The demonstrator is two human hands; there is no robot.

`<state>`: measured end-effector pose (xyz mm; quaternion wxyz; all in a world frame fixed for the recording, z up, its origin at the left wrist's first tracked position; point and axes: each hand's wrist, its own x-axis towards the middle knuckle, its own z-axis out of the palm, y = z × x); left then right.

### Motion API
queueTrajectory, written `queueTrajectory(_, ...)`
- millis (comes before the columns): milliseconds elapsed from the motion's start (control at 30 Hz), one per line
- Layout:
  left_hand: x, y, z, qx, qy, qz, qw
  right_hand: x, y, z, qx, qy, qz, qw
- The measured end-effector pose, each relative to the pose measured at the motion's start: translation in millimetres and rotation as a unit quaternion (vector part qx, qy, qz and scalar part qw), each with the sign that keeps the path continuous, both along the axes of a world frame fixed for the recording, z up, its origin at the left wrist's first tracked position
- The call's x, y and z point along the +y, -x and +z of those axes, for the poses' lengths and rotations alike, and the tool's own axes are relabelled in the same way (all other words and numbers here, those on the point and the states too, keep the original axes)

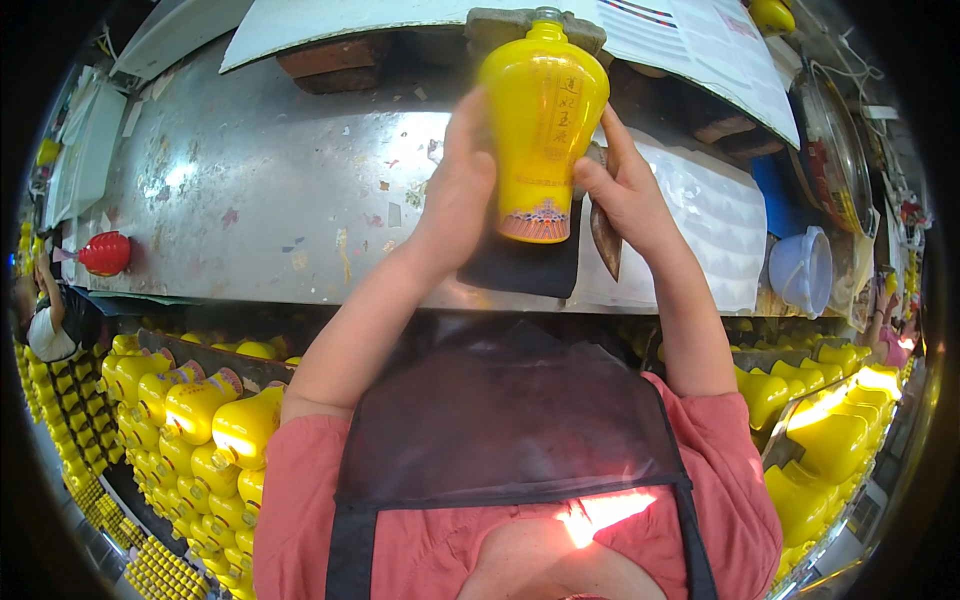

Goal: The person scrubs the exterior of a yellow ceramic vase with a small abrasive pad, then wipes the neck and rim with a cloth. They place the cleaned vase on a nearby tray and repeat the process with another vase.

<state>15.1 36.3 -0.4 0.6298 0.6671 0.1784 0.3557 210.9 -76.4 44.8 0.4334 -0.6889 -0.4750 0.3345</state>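
A glossy yellow bottle (535, 120) with a clear neck, dark vertical lettering and a patterned band round its base lies between my hands. Its neck points away from me, towards a grey block (490, 30). Along the bottle's left side my left hand (457, 185) is curved, its fingertips slightly blurred. My right hand (628, 190) grips the opposite side, thumb on the front near the base and fingers partly hidden behind it. Just below the right hand is a brown, pointed flat piece (604, 240). A black cloth (520, 268) lies under the bottle's base end.
The metal table (270, 190) bears paint marks and scraps. A white board (350, 25) rests on bricks (335, 60) at the back. A red ribbed object (106, 254) sits far left, a white bucket (800, 270) right. Yellow bottles (205, 410) are stacked below; other people work at both sides.
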Motion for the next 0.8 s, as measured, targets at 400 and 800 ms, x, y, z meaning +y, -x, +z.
queueTrajectory(400, -2, -2, 9, 0.124, -0.046, -0.004, 0.991, 3, 7, -16, -0.095, -0.053, -0.032, 0.994)
queueTrajectory(800, 7, -21, 9, -0.032, 0.09, -0.008, 0.995, 7, 27, 43, -0.287, -0.215, -0.038, 0.933)
